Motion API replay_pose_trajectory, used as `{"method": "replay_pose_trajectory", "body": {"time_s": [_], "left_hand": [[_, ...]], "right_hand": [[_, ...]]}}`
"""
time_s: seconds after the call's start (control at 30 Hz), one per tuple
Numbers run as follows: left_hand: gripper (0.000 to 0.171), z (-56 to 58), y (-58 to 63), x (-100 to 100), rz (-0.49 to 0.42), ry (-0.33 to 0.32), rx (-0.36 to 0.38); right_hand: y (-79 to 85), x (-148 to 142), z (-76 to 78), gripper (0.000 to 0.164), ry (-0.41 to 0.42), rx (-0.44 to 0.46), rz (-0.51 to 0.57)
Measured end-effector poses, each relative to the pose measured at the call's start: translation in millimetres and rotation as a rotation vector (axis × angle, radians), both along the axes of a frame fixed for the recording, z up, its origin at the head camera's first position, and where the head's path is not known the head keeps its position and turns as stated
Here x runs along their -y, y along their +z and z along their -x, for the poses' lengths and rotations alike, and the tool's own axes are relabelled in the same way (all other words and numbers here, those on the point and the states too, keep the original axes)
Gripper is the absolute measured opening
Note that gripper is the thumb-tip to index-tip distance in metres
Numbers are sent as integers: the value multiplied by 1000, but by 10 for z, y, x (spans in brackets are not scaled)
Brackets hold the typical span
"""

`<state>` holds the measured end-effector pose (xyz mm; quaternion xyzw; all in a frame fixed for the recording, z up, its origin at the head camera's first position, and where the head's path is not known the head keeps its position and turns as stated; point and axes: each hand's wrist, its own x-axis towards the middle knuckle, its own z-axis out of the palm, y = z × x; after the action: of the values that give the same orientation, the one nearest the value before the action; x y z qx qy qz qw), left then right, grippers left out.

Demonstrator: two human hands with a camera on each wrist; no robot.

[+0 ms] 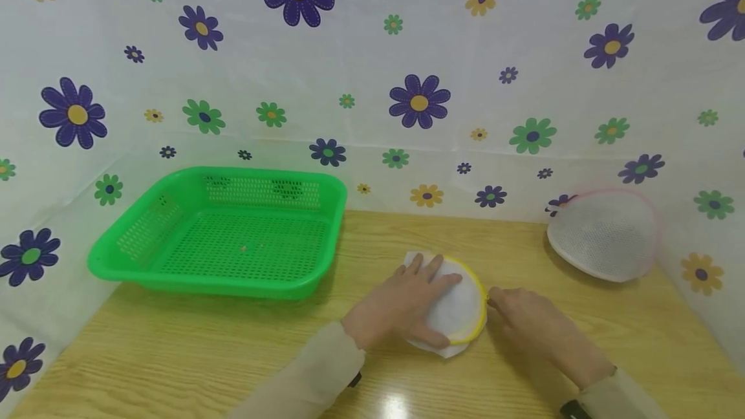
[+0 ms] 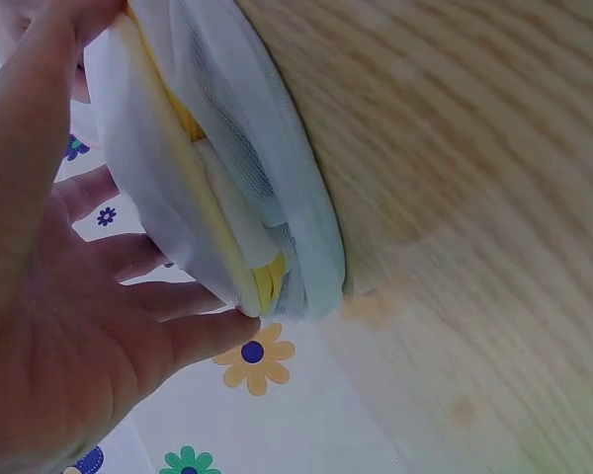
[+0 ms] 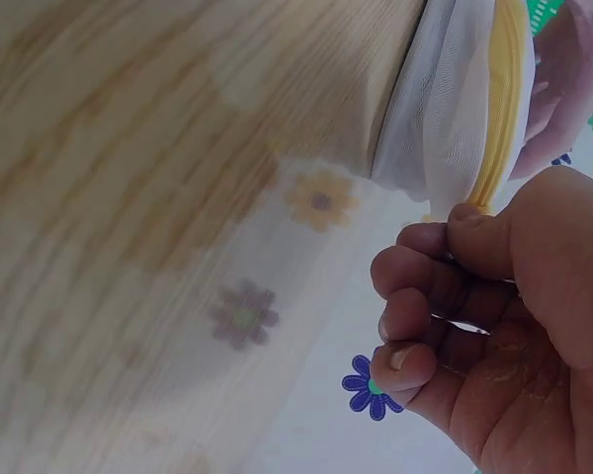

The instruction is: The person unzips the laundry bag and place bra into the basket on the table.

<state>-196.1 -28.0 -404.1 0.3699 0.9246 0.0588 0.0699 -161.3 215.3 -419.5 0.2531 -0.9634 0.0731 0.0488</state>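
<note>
A round white mesh laundry bag (image 1: 456,306) with a yellow zipper (image 3: 501,109) round its edge lies on the wooden table. My left hand (image 1: 407,302) is spread over its top, fingers apart and fairly straight. In the left wrist view, the thumb and little finger reach the bag's edge, and a gap along the zipper shows white cloth inside. At the right side of the bag, my right hand (image 1: 526,322) pinches the zipper's end between thumb and forefinger. The zipper pull is mostly hidden by those fingertips.
A green plastic basket (image 1: 215,286) with slotted sides stands at the left of the table (image 1: 233,354). Toward the back right sits another white mesh bag (image 1: 605,235) with pink trim. Behind everything hangs a white flowered sheet (image 1: 349,50).
</note>
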Motion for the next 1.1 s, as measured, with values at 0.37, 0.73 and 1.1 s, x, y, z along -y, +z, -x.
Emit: {"method": "replay_pose_trajectory", "body": {"time_s": [0.37,0.73,1.1], "left_hand": [[93,-16,-32,-3,3,3,-10],[90,-17,-40,-1,-16,11,-2],[89,-15,-42,-1,-25,24,2]], "right_hand": [[14,-39,-5,17,-13,57,-23],[14,-38,-48,16,-10,40,-12],[-19,-52,-61,21,29,-20,-20]]}}
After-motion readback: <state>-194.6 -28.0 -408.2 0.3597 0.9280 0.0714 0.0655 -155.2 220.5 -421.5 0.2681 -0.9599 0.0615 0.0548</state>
